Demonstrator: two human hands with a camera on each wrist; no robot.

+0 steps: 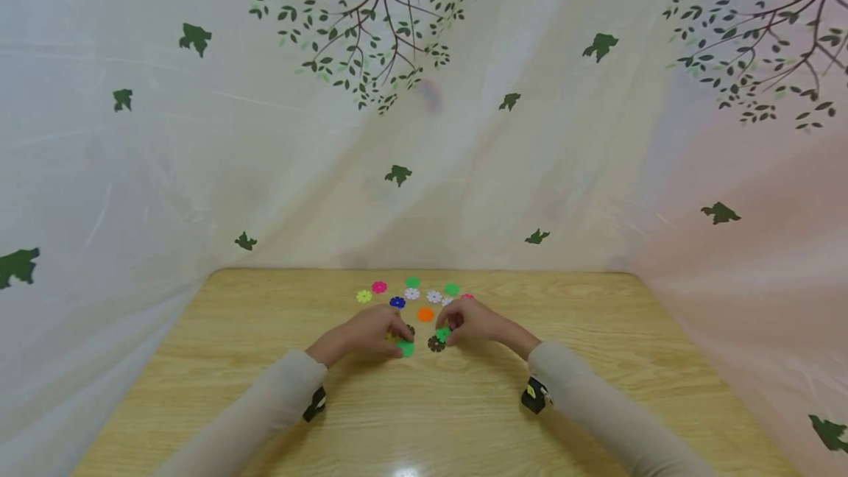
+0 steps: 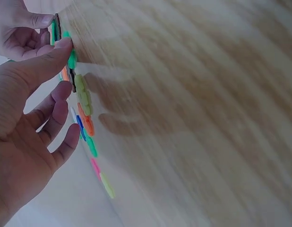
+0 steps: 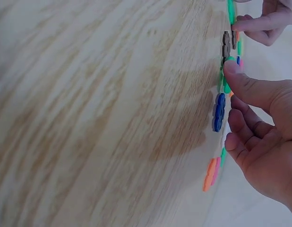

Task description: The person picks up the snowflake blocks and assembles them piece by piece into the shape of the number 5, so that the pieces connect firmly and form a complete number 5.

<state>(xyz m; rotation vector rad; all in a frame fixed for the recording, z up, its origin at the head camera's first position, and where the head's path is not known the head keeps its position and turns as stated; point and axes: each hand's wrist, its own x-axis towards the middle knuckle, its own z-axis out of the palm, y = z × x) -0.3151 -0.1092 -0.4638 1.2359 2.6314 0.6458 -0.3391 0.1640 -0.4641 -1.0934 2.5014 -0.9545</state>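
Observation:
Flower-shaped plastic discs lie in a loose group on the wooden table. My left hand [image 1: 372, 330] pinches a light green disc [image 1: 406, 349] by its edge, low over the tabletop. In the left wrist view its thumb presses on that green disc [image 2: 72, 56], and the other fingers are bent loosely. My right hand [image 1: 473, 320] holds a green flower disc [image 1: 442, 333] between thumb and fingertips. A brown disc [image 1: 436, 345] lies right beside it. In the right wrist view the thumb covers part of the green disc [image 3: 227, 85], with a blue disc [image 3: 219, 112] close by.
Behind the hands lie an orange disc [image 1: 425, 314], a dark blue one [image 1: 397, 302], a yellow one [image 1: 364, 297], a pink one [image 1: 379, 287] and several white and green ones. A cloth curtain [image 1: 464, 190] with printed leaves hangs along the table's [image 1: 411, 418] far edge.

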